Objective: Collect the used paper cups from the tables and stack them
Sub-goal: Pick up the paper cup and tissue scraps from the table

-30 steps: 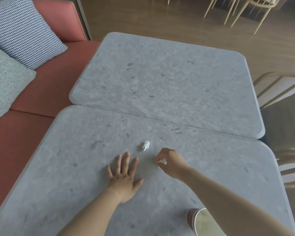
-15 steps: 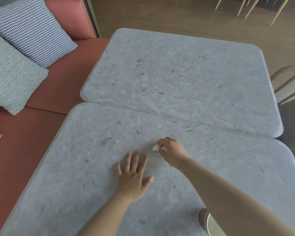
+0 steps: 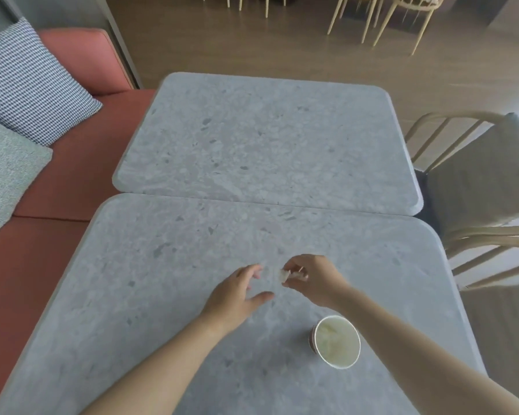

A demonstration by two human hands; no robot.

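Observation:
A paper cup (image 3: 336, 341) with a white rim and a brown sleeve stands upright on the near grey table (image 3: 150, 295), between my forearms. My right hand (image 3: 312, 280) is lifted just above the table, beyond the cup, its fingers pinched on small crumpled white paper scraps (image 3: 285, 275). My left hand (image 3: 237, 295) hovers close to the left of it, fingers apart and curled, holding nothing.
A second grey table (image 3: 267, 145) butts against the far edge of the near one. A red bench (image 3: 57, 187) with two cushions (image 3: 27, 85) runs along the left. Wooden chairs (image 3: 477, 190) stand at the right and further back on the wood floor.
My right hand picked the second white scrap off the table and lifted. My left hand rose from lying flat and now curls beside it. The view shifted, showing the whole cup.

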